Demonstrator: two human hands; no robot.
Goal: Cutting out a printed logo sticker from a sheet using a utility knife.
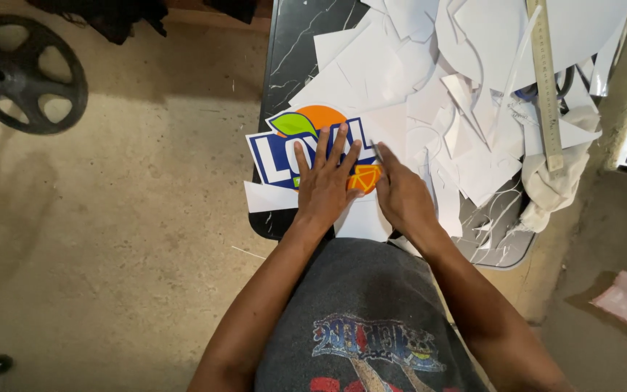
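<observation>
One printed sticker (284, 149), one steel ruler (548, 87), two hands.

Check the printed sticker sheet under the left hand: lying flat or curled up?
Flat. The sticker sheet lies spread on the black tabletop, with the left hand pressed open-palmed on it; no edge visibly lifts.

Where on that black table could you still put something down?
Bare marble-patterned table shows at the far left corner, beside the white paper offcuts, and at the near right edge below the cloth. Elsewhere it is crowded: printed sticker, both hands, metal ruler.
</observation>
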